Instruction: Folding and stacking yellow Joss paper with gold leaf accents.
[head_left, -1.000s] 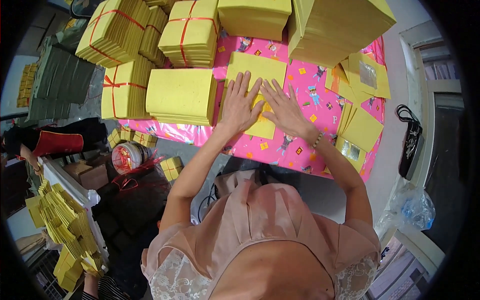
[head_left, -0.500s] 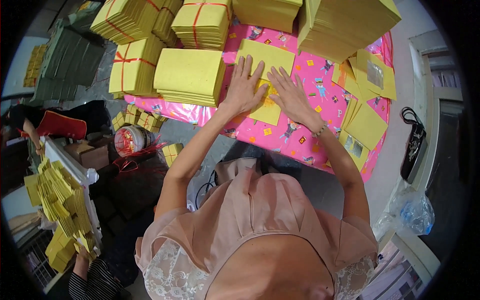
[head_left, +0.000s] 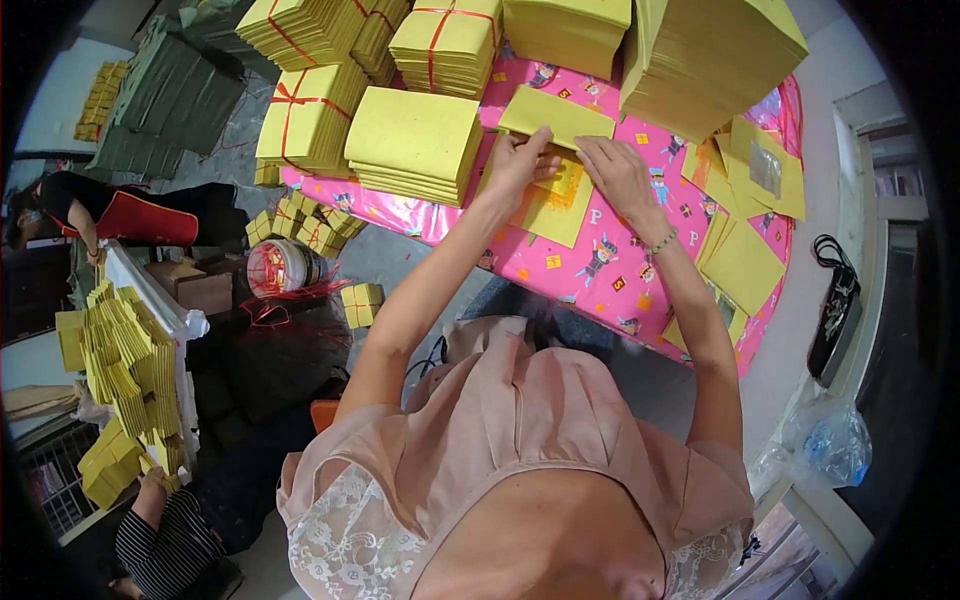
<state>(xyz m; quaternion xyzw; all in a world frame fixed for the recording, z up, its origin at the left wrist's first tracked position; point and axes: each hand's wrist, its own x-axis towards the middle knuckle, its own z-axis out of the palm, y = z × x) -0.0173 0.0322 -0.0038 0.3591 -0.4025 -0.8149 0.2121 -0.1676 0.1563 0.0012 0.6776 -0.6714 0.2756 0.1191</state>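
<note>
From my end: both forearms reach up from the lower edge, elbows bent and flared out, wrists angled inward. Left hand (head_left: 520, 167) curled, knuckles up, fingers bent in at the near edge of the far panel of a yellow paper piece (head_left: 558, 112). Can't tell if it's pinching or just pressing. Right hand (head_left: 620, 178) is flatter, fingers close together and slightly bent, tips on the same edge; thumb hidden, so I can't call its grip either. Hands apart, a narrow gap between them. Beaded bracelet (head_left: 663, 242) on right wrist.

Paper piece lies on the pink tablecloth (head_left: 545, 262), in front of the body; its near part, with an orange patch, extends below the hands. Yellow stack (head_left: 410, 140) just left of it; loose yellow pieces (head_left: 740, 265) off to the right.
</note>
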